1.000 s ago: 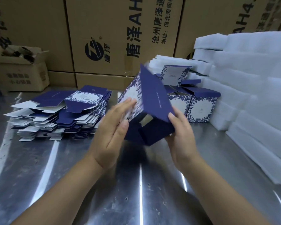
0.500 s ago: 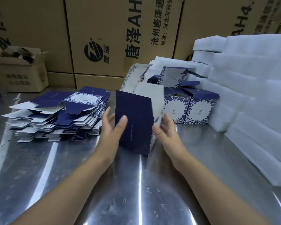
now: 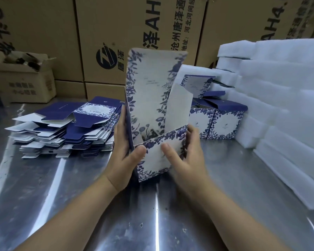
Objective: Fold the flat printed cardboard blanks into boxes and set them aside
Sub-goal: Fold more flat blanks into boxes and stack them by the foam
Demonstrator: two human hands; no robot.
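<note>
One half-folded box (image 3: 149, 98), long axis upright, left hand (image 3: 124, 160), right hand (image 3: 186, 158), fingers gripping its sides

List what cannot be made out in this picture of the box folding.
Head view only.
- Base of the half-folded box: hidden by its walls, the left hand and the right hand.
- Print on its raised lid panel: motion blur.
- Contents of the open brown carton: dark, blurred.
- Count of the flat blanks: too small.
</note>
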